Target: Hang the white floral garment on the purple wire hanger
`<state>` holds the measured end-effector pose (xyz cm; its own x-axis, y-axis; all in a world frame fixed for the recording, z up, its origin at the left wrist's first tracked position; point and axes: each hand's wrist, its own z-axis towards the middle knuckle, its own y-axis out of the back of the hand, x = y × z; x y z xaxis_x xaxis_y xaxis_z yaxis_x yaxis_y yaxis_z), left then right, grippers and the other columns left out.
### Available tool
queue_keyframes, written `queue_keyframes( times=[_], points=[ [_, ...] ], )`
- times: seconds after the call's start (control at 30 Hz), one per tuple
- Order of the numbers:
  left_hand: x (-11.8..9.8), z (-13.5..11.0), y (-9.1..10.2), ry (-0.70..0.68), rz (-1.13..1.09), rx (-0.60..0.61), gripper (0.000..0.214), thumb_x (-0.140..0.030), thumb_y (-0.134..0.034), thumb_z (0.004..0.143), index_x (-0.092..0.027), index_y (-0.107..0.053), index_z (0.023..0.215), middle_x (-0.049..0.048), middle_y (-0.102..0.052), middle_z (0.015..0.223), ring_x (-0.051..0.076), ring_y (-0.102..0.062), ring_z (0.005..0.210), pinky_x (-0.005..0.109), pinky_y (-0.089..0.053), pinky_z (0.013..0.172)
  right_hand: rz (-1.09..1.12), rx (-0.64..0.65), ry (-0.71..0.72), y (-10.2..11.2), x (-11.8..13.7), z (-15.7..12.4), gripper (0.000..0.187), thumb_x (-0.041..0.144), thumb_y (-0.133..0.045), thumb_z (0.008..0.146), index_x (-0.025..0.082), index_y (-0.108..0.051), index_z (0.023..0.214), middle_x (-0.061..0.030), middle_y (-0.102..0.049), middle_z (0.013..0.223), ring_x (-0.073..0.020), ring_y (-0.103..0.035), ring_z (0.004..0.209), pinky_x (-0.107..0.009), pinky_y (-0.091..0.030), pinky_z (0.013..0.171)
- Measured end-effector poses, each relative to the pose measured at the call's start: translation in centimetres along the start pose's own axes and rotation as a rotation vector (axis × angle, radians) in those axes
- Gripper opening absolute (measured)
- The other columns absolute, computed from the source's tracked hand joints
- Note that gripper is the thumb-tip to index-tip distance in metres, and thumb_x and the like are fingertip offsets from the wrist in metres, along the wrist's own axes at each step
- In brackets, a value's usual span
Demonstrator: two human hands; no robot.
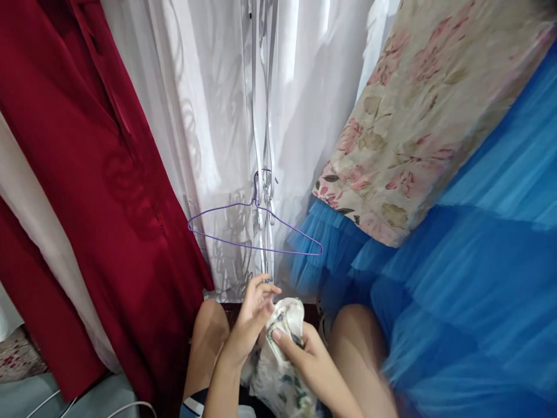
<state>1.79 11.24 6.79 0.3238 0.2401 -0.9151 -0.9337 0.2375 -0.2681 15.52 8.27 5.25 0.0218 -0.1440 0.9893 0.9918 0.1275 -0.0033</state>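
My left hand (252, 316) and my right hand (304, 357) meet low in the middle, both closed on a white patterned cloth (282, 360) bunched between them over my knees. The left fingers pinch its top edge; the right thumb presses on its side. Just above the hands a purple wire hanger (255, 229) hangs empty on a white strap in front of the sheer curtain.
A dark red garment (100, 174) hangs at the left. A white sheer curtain (217, 116) fills the middle. A floral fabric (426, 116) and a blue tulle skirt (478, 278) hang at the right. White cables (87, 406) lie at the bottom left.
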Motion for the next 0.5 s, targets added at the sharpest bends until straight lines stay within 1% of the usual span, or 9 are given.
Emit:
queue_keyframes(
  times=[0.03, 0.1, 0.13, 0.17, 0.2, 0.27, 0.37, 0.43, 0.5],
  points=[
    [0.3, -0.2, 0.4, 0.086, -0.006, 0.124, 0.055, -0.053, -0.069, 0.081, -0.021, -0.057, 0.125, 0.0090, -0.064, 0.108, 0.023, -0.059, 0.105, 0.032, -0.045, 0.094, -0.019, -0.010, -0.006, 1.0, 0.4, -0.1, 0.037, 0.052, -0.072, 0.076, 0.016, -0.072, 0.083, -0.0056, -0.068, 0.077, -0.0238, -0.062, 0.073, -0.031, -0.052, 0.064],
    [1.1, -0.7, 1.1, 0.291, 0.041, 0.363, 0.057, -0.058, -0.074, 0.073, -0.015, -0.067, 0.110, 0.0089, -0.066, 0.097, 0.022, -0.061, 0.093, 0.030, -0.048, 0.084, -0.050, 0.009, -0.003, 3.5, 1.6, 0.0, 0.035, 0.050, -0.074, 0.076, 0.015, -0.070, 0.074, -0.0039, -0.064, 0.068, -0.0193, -0.057, 0.062, -0.027, -0.047, 0.055],
    [1.6, -1.1, 1.4, 0.374, 0.080, 0.451, 0.057, -0.059, -0.076, 0.070, -0.013, -0.069, 0.103, 0.0077, -0.066, 0.091, 0.020, -0.060, 0.086, 0.028, -0.048, 0.078, -0.062, 0.026, -0.001, 5.0, 2.2, 0.3, 0.035, 0.048, -0.075, 0.075, 0.014, -0.069, 0.071, -0.0035, -0.063, 0.065, -0.0177, -0.055, 0.059, -0.027, -0.044, 0.052],
    [2.0, -1.4, 1.7, 0.423, 0.119, 0.498, 0.056, -0.059, -0.077, 0.068, -0.012, -0.070, 0.098, 0.0063, -0.065, 0.086, 0.018, -0.059, 0.081, 0.026, -0.047, 0.073, -0.071, 0.036, 0.000, 6.5, 2.9, 0.9, 0.034, 0.046, -0.076, 0.074, 0.013, -0.069, 0.069, -0.0035, -0.062, 0.063, -0.0168, -0.053, 0.056, -0.026, -0.043, 0.051],
    [2.4, -1.6, 1.9, 0.439, 0.157, 0.501, 0.055, -0.058, -0.078, 0.068, -0.011, -0.071, 0.095, 0.0051, -0.064, 0.084, 0.016, -0.057, 0.077, 0.024, -0.045, 0.070, -0.078, 0.036, 0.005, 8.0, 3.6, 1.6, 0.033, 0.045, -0.078, 0.072, 0.013, -0.069, 0.068, -0.0039, -0.062, 0.062, -0.0166, -0.053, 0.055, -0.027, -0.042, 0.050],
    [2.7, -1.8, 2.2, 0.395, 0.226, 0.423, 0.049, -0.056, -0.075, 0.073, -0.011, -0.071, 0.092, 0.0039, -0.063, 0.082, 0.014, -0.054, 0.075, 0.022, -0.042, 0.068, -0.084, -0.022, 0.041, 10.9, 4.7, 4.0, 0.031, 0.042, -0.082, 0.068, 0.013, -0.070, 0.066, -0.0050, -0.062, 0.062, -0.0170, -0.053, 0.053, -0.028, -0.042, 0.049],
    [1.1, -1.3, 1.6, 0.239, 0.314, 0.256, 0.040, -0.050, -0.066, 0.083, -0.011, -0.069, 0.093, 0.0034, -0.061, 0.084, 0.014, -0.051, 0.077, 0.023, -0.041, 0.071, -0.074, -0.154, 0.181, 14.3, 6.5, 9.3, 0.031, 0.037, -0.086, 0.060, 0.015, -0.065, 0.054, -0.0023, -0.055, 0.052, -0.0134, -0.046, 0.047, -0.026, -0.035, 0.044],
    [-1.0, -0.5, 0.6, 0.125, 0.369, 0.203, 0.036, -0.047, -0.061, 0.088, -0.012, -0.068, 0.095, 0.0029, -0.059, 0.085, 0.015, -0.049, 0.079, 0.023, -0.040, 0.072, -0.014, -0.205, 0.223, 15.3, 7.8, 13.3, 0.030, 0.034, -0.086, 0.058, 0.016, -0.062, 0.053, -0.0008, -0.055, 0.051, -0.0125, -0.046, 0.046, -0.025, -0.036, 0.044],
    [-3.2, 0.4, -0.3, 0.024, 0.450, 0.188, 0.034, -0.046, -0.056, 0.090, -0.013, -0.065, 0.090, 0.0015, -0.056, 0.081, 0.014, -0.046, 0.077, 0.023, -0.038, 0.070, 0.092, -0.155, 0.185, 15.1, 8.9, 16.8, 0.026, 0.034, -0.083, 0.060, 0.017, -0.063, 0.059, -0.0015, -0.060, 0.056, -0.0147, -0.053, 0.049, -0.027, -0.043, 0.048]
  ],
)
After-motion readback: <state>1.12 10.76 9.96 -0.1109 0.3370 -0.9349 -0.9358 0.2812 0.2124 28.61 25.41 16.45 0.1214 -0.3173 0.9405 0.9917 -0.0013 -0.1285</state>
